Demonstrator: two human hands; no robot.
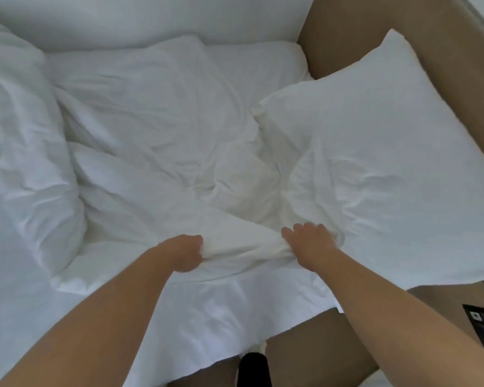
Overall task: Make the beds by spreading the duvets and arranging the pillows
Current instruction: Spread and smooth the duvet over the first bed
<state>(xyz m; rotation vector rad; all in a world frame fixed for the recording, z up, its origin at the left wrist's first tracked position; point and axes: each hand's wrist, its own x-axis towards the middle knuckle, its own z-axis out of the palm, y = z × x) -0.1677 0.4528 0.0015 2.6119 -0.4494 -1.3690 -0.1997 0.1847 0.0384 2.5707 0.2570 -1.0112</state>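
A bunched fold of the crumpled white fabric duvet is gripped by the left hand and the right hand, fingers clenched. A plump white rectangular pillow lies just beyond the right hand, against the tan headboard.

Soft, even, cool light leaves faint shadows in white folds; slight overall softness, wide-angle bending at the edges.

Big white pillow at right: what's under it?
The big white pillow lies on the crumpled white duvet, its far corner against the tan headboard. Whatever lies beneath is hidden.
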